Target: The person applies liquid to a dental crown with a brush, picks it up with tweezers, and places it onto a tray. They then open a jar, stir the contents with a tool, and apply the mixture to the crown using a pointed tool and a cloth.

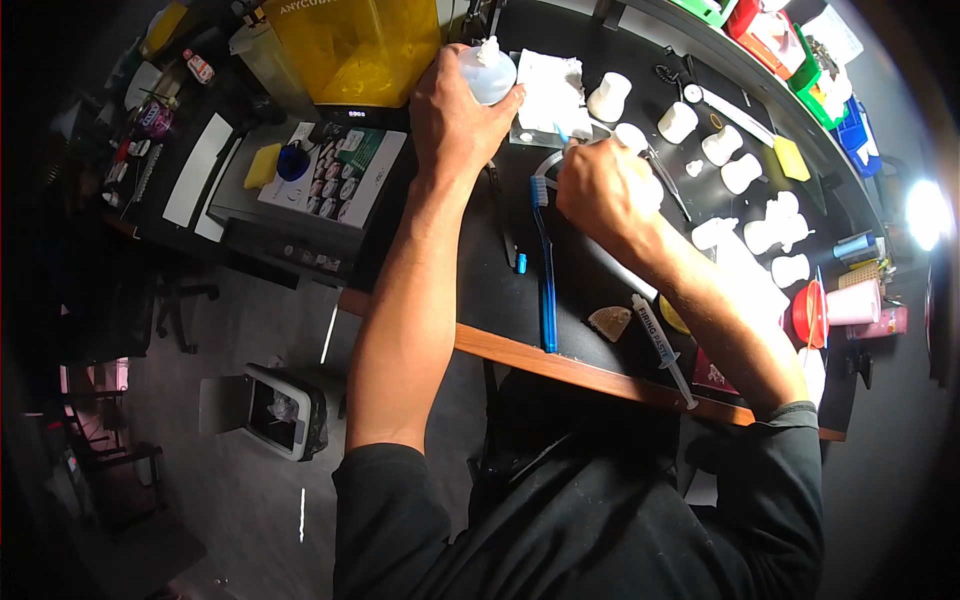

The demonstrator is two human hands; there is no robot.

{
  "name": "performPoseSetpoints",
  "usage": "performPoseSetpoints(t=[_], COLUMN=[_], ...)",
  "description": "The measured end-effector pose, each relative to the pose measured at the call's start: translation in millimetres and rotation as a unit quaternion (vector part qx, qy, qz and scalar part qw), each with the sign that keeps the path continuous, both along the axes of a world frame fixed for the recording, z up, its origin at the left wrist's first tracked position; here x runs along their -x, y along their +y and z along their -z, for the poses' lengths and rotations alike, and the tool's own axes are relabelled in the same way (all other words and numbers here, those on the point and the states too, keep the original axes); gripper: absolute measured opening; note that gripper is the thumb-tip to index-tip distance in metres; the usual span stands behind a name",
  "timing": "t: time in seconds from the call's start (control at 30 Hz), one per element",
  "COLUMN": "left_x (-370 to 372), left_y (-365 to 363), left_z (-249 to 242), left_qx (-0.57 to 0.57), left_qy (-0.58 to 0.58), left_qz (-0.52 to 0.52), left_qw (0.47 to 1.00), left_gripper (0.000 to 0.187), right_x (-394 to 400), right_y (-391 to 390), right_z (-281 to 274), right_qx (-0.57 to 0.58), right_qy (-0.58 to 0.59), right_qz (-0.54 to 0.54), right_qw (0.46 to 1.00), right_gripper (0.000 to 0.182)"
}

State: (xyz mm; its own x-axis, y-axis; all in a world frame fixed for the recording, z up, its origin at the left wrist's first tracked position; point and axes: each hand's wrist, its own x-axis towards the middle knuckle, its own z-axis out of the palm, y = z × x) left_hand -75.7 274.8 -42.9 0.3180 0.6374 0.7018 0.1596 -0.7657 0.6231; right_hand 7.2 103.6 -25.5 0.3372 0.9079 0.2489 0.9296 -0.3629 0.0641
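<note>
My left hand (450, 120) is wrapped around a round translucent bottle (488, 78) with a white top, held at the back of the black desk. My right hand (608, 190) is closed, its fingers pinched together near a thin light-blue tip (562, 133); glare hides most of what it grips. Between the two hands, a crumpled white paper towel (550, 85) lies on a flat pad. Below the right hand, a blue toothbrush (546, 270) points toward the desk's front edge. A syringe labelled FIRING PASTE (658, 340) rests near that edge.
Several white plaster-like pieces (722, 145) stand on the right, beside a caliper (735, 112). A yellow-covered machine (355, 50) stands back left. Coloured bins (815, 85) line the back right. A red-lidded container (808, 313) sits far right; a trash bin (285, 412) is on the floor.
</note>
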Motion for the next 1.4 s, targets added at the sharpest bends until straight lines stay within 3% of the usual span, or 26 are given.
performPoseSetpoints(t=[0.03,0.13,0.33,0.7,0.87,0.97,1.07,1.2,1.4], left_x=[0,1,1,2,2,3,5,6,7], left_y=[0,-1,-1,-1,-2,-1,0,1,2], left_z=[1,-1,-1,-3,-3,-3,-4,-4,-5], left_qx=[0.004,0.008,-0.004,0.016,0.012,0.023,0.029,0.03,0.05], left_qy=[0.0,0.0,-0.007,-0.001,-0.001,0.008,0.016,0.045,0.037], left_qz=[0.002,0.004,0.011,0.011,0.011,0.012,0.011,0.003,0.011], left_qw=[1.0,1.0,1.0,1.0,1.0,1.0,0.999,0.999,0.998], left_gripper=[0.063,0.063,0.062,0.062,0.062,0.063,0.065,0.07,0.068], right_x=[-1,-6,-2,4,-13,-63,-95,-96,-118], right_y=[1,4,2,-5,-10,-15,-22,-25,-25], right_z=[4,12,-8,-7,-51,-53,-44,-48,-33], right_qx=[0.046,0.007,-0.007,-0.004,-0.109,-0.146,-0.074,0.036,0.049], right_qy=[-0.02,0.062,0.109,0.027,0.042,-0.003,-0.038,0.014,0.032], right_qz=[-0.022,-0.029,-0.007,0.021,0.08,0.092,0.126,0.188,0.183], right_qw=[0.998,0.998,0.994,0.999,0.99,0.985,0.989,0.981,0.981], right_gripper=[0.017,0.017,0.019,0.015,0.021,0.019,0.02,0.022,0.02])
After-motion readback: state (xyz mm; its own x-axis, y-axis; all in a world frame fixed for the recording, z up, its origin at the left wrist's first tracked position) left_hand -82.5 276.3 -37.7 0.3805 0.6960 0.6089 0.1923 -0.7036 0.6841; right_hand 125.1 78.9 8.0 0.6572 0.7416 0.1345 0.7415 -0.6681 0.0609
